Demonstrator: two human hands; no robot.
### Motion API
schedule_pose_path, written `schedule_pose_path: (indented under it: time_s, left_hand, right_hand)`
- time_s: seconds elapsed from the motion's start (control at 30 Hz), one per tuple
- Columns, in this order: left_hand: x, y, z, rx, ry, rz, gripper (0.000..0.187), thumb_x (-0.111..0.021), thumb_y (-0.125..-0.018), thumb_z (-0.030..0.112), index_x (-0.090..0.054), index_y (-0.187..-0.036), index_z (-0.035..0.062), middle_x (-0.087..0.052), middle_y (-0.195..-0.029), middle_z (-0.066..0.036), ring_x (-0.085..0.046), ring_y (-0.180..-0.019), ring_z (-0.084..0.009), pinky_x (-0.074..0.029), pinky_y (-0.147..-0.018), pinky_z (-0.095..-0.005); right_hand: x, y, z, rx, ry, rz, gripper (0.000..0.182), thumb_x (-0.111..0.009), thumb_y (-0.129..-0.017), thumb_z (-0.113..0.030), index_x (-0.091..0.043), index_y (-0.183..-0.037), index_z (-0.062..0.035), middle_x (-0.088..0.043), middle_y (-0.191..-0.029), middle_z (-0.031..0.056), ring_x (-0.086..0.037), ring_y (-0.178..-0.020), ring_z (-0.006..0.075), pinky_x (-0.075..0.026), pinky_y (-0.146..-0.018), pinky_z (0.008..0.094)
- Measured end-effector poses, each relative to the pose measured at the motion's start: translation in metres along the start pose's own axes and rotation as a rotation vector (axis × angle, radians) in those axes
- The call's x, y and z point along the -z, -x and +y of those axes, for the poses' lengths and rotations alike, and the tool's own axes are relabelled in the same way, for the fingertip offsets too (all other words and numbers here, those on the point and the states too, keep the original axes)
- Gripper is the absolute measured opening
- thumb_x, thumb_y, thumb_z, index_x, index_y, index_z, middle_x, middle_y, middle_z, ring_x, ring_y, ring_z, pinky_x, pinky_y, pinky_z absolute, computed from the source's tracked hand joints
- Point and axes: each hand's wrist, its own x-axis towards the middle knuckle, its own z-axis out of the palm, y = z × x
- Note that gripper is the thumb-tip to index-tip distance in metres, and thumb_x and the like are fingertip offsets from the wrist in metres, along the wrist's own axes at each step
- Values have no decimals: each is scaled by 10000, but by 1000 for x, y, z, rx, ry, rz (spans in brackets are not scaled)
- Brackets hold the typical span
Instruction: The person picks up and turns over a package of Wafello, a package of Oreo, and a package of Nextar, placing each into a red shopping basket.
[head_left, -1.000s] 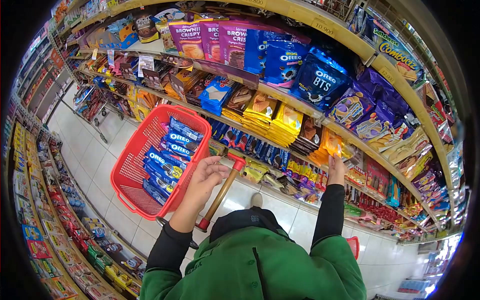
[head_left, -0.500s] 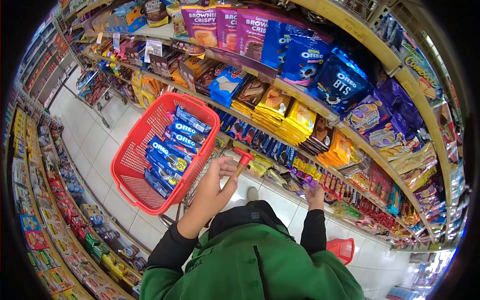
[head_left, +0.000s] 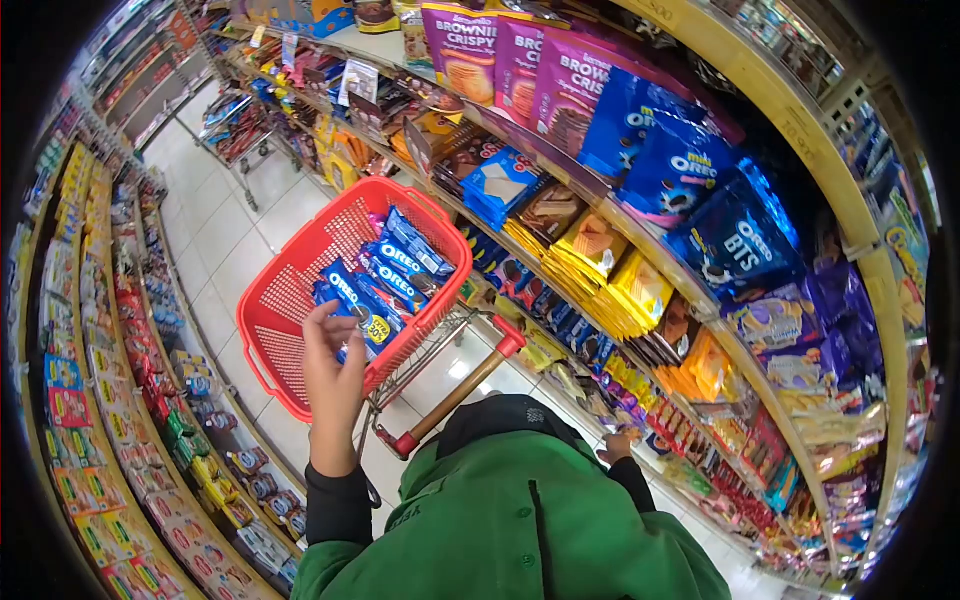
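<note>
A red basket (head_left: 290, 290) rests on a metal cart and holds several blue Oreo packs (head_left: 400, 258). My left hand (head_left: 335, 375) is over the basket's near side, beside the Oreo packs, with fingers apart and nothing held. The cart's handle (head_left: 455, 393), brown with red ends, lies between my body and the basket, with neither hand on it. Low by the right shelves is my right hand (head_left: 617, 446); its fingers are small and partly hidden, so I cannot tell what they hold.
Snack shelves (head_left: 560, 170) curve along the right, with purple, blue and yellow packs. Another shelf (head_left: 130, 400) runs down the left side. A second cart (head_left: 235, 130) with packs stands farther along the tiled aisle.
My left hand has moved from near the cart handle to the basket's near side. The view has turned, and the handle shows fully. My right hand appears lower, nearer my sleeve.
</note>
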Motion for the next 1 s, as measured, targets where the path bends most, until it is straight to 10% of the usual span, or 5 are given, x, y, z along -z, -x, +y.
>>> schedule_pose_path:
  time_s: [0.13, 0.63, 0.73, 0.93, 1.0]
  left_hand:
    - [9, -5, -12, 62, -169, 105, 327, -493, -741, 1, -400, -1054, 9, -522, -797, -69, -514, -694, -106, -421, -628, -224]
    - [32, -22, -30, 220, -221, 234, 265, -517, -739, 48, -457, -994, 8, -526, -716, -45, -504, -644, -101, -418, -588, -226]
    - [47, -28, -37, 269, -327, 227, 273, -527, -736, 69, -455, -992, 8, -531, -708, -64, -523, -638, -125, -425, -580, -244]
    - [85, -25, -61, 508, -567, 16, 398, -528, -737, 304, -458, -1003, 16, -576, -738, -129, -568, -707, -269, -423, -624, -347]
    - [95, -21, -62, 595, -577, -78, 455, -544, -727, 323, -450, -1033, -1, -567, -837, -175, -560, -777, -290, -424, -673, -354]
  right_hand:
    - [25, -29, 14, -794, -1597, 42, 63, -529, -687, -105, -487, -719, -72, -451, -619, 65, -549, -580, 232, -488, -439, 356]
    - [179, -123, -102, -73, -1398, -195, 186, -538, -752, -155, -502, -911, -64, -508, -686, 6, -475, -517, 86, -377, -429, 199]
    - [244, -136, -166, 376, -1152, 113, 257, -562, -743, -139, -488, -962, -27, -536, -811, 59, -510, -773, 133, -406, -702, 241]
    - [353, -144, -333, 793, -758, 610, 184, -523, -731, -99, -500, -891, -12, -558, -789, 122, -568, -702, 249, -447, -615, 343]
    - [348, -167, -382, 598, -321, 505, 249, -512, -726, -118, -470, -956, -31, -538, -803, 183, -551, -740, 320, -452, -633, 367]
